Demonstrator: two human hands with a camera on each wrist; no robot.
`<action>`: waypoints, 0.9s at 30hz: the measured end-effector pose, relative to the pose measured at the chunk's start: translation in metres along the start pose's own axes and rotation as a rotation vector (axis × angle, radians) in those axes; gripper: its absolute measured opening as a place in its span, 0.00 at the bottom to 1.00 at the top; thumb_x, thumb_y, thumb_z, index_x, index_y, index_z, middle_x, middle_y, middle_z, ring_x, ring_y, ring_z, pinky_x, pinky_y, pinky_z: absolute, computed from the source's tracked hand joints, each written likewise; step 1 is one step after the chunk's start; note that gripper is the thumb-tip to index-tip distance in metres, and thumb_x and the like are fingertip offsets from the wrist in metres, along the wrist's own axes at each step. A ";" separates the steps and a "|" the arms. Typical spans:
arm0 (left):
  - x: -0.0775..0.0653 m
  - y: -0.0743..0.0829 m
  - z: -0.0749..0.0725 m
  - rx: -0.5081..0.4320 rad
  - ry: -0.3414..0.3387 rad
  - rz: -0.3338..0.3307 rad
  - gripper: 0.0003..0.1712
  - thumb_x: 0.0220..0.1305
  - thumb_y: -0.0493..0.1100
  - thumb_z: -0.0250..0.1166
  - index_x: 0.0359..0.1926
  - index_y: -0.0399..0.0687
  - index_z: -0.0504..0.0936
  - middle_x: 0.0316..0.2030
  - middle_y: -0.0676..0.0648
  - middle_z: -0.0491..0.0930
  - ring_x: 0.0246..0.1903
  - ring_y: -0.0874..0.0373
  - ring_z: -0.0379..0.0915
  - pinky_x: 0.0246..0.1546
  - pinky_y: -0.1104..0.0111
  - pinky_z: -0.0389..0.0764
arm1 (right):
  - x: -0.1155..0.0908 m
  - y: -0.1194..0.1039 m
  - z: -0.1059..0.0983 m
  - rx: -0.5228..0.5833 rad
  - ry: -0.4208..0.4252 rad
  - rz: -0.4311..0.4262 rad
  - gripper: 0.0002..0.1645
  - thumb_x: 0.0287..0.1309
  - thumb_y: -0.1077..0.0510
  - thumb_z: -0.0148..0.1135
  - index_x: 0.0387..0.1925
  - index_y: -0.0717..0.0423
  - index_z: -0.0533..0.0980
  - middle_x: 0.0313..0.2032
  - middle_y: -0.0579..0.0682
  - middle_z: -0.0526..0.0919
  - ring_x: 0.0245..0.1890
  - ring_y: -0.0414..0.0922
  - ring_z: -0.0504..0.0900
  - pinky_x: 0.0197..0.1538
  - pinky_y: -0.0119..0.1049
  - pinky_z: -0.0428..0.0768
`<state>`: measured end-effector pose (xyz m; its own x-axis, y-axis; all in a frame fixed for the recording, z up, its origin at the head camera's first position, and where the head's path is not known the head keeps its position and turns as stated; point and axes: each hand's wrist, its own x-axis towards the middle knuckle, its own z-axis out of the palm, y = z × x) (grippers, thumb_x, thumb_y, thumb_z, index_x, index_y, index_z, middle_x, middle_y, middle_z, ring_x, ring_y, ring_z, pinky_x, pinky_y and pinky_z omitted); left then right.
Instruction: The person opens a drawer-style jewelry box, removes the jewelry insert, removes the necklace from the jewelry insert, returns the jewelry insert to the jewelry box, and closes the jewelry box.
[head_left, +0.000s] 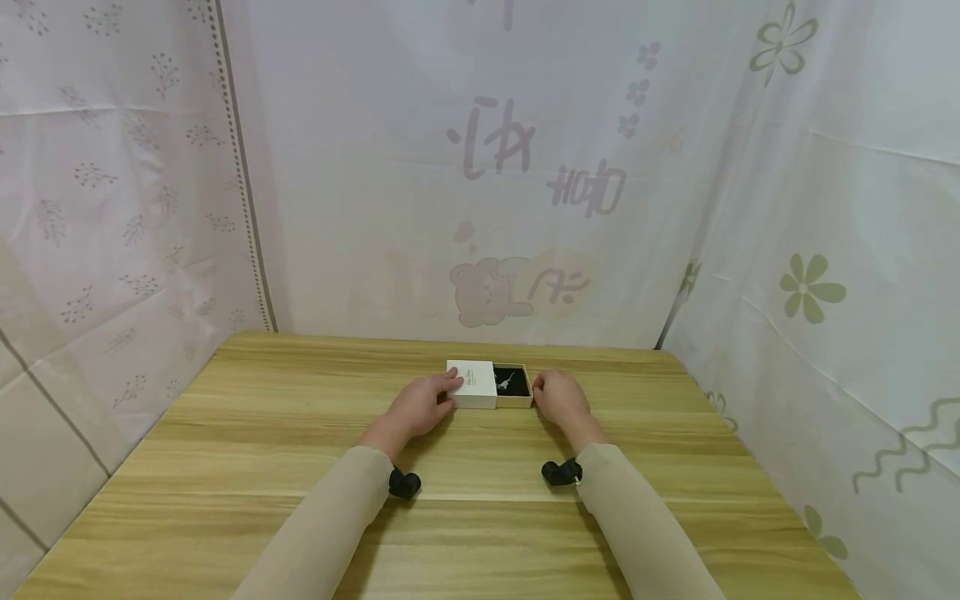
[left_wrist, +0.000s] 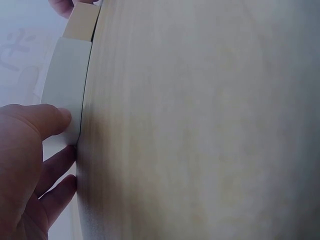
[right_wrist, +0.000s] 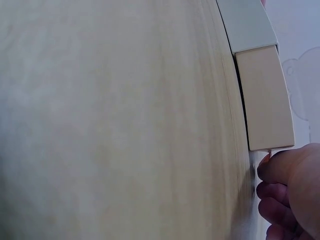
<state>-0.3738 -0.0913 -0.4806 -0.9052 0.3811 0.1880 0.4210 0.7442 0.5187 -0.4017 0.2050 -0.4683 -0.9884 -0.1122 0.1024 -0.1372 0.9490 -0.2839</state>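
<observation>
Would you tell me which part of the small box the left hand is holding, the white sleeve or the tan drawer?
The white sleeve; the left hand grips it, while the tan drawer juts toward the right hand.

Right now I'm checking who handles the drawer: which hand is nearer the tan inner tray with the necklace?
Right. The right hand touches the tan inner tray at its end; the left hand holds the white sleeve instead.

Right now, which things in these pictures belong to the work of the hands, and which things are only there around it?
In the work:
- white sleeve, gripped by the left hand
- tan drawer tray, slid partly out, with the right hand at its end
- small silvery item on the black lining, too small to identify

Only around:
- wooden table
- printed cloth backdrop
</observation>
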 end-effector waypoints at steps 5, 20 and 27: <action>0.000 0.000 0.000 0.007 0.005 0.012 0.30 0.79 0.39 0.68 0.78 0.52 0.78 0.82 0.48 0.69 0.79 0.42 0.69 0.80 0.48 0.72 | 0.000 0.000 0.000 0.003 -0.002 -0.002 0.11 0.80 0.58 0.59 0.44 0.54 0.86 0.43 0.54 0.91 0.43 0.52 0.88 0.52 0.52 0.88; -0.002 0.000 -0.001 -0.002 0.016 0.021 0.29 0.78 0.39 0.68 0.77 0.50 0.79 0.81 0.47 0.70 0.79 0.41 0.70 0.79 0.47 0.72 | -0.002 -0.001 -0.001 0.007 -0.005 0.004 0.11 0.80 0.58 0.60 0.44 0.55 0.86 0.44 0.54 0.90 0.44 0.53 0.88 0.52 0.52 0.88; 0.000 -0.001 -0.001 -0.008 0.006 0.012 0.29 0.79 0.39 0.67 0.77 0.51 0.78 0.81 0.48 0.70 0.80 0.42 0.68 0.81 0.48 0.71 | -0.002 0.000 -0.001 0.010 0.001 0.008 0.11 0.80 0.58 0.60 0.44 0.55 0.87 0.44 0.54 0.91 0.44 0.54 0.88 0.53 0.54 0.88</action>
<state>-0.3742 -0.0919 -0.4803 -0.9007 0.3864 0.1988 0.4309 0.7352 0.5233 -0.4000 0.2058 -0.4675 -0.9894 -0.1043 0.1013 -0.1300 0.9467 -0.2947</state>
